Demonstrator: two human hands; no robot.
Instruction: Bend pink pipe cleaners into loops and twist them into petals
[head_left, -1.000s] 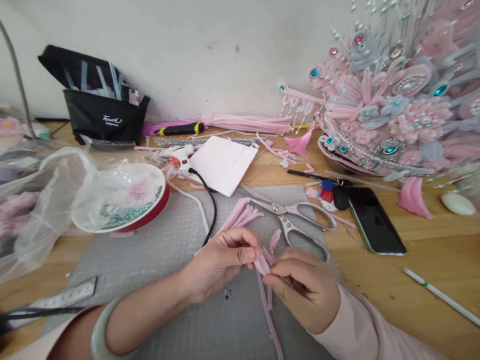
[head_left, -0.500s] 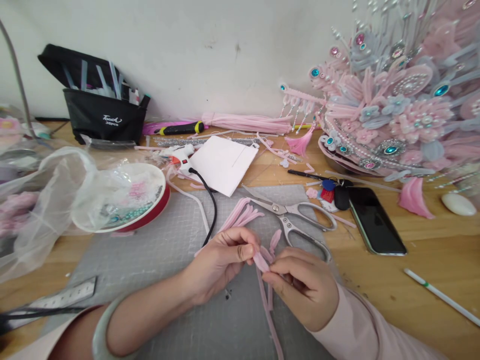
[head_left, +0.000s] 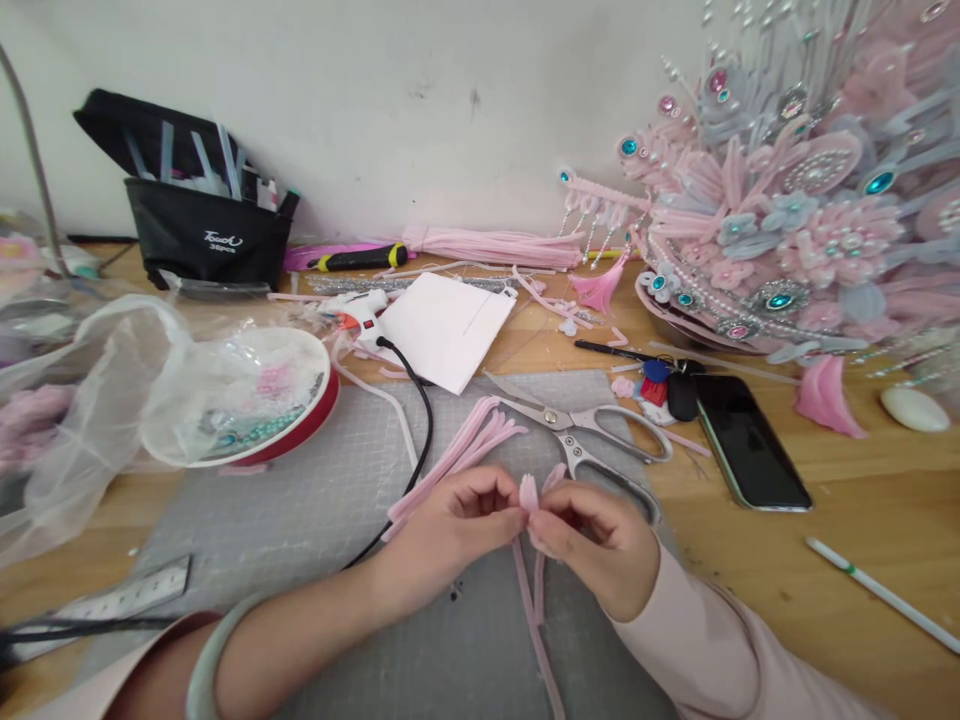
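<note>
My left hand (head_left: pixel 469 515) pinches a small folded piece of pink fuzzy stem (head_left: pixel 529 492) between thumb and fingertips. On its other side my right hand (head_left: pixel 596 540) is closed on the same piece, and the two thumbs nearly touch. The piece stands upright above the fingertips. Long pink strips (head_left: pixel 534 630) hang below the hands over the grey cutting mat (head_left: pixel 360 640). A bundle of pink stems (head_left: pixel 465 445) lies just beyond my left hand. Open scissors (head_left: pixel 577 425) lie behind my right hand.
At the left are a red-rimmed bowl (head_left: pixel 315 420) of beads and a black bag (head_left: pixel 210 235). A glue gun (head_left: pixel 367 318) with black cord lies beside white paper (head_left: pixel 450 330). Rightward are a phone (head_left: pixel 754 440), keys (head_left: pixel 682 390), a white pen (head_left: pixel 881 590) and a large beaded headdress (head_left: pixel 795 220).
The pink piece has turned from slanted to upright between my fingertips. My right hand has moved slightly left, and both hands are closer together. The stem bundle is less covered by my left hand.
</note>
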